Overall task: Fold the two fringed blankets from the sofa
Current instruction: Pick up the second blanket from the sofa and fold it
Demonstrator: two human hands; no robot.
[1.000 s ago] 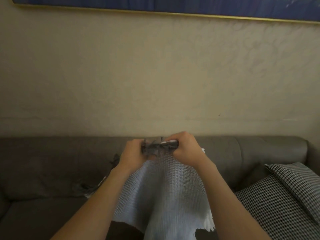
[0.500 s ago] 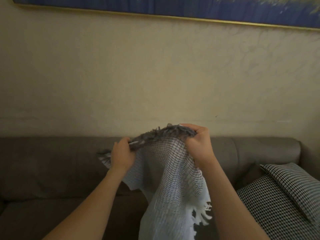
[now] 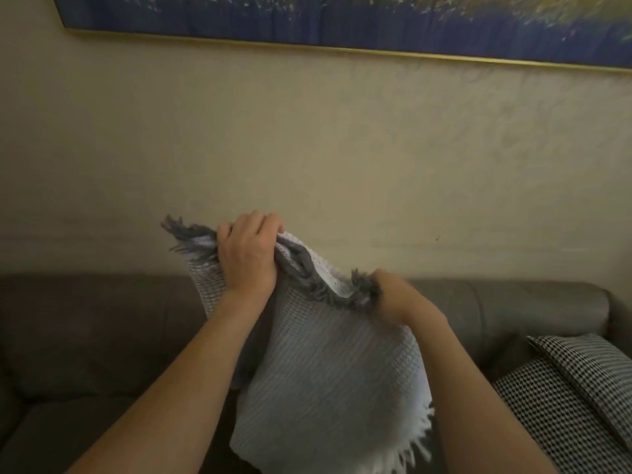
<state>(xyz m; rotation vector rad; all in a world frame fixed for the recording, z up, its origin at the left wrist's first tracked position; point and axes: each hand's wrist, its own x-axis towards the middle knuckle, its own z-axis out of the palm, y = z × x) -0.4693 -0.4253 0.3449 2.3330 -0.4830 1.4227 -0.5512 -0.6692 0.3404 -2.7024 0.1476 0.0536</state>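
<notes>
1. Beige wall fills the upper view, and a gold-framed blue painting runs along its top.
2. Below the wall stands a dark grey sofa, with a black-and-white checked cushion leaning in its right corner.
3. A pale grey woven blanket hangs in the air in front of the sofa back, held up by both hands. Its lower part drops out of view at the bottom.
4. The left hand is the higher one. Its fingers are curled over the blanket's top edge and clamped on it, and dark grey fringe sticks out to the left of the hand.
5. The right hand is lower and further right, and it is blurred. It is closed on the same fringed edge, and tassels partly hide its fingertips.
6. White fringe hangs along the blanket's lower right edge, just beside the right forearm.
</notes>
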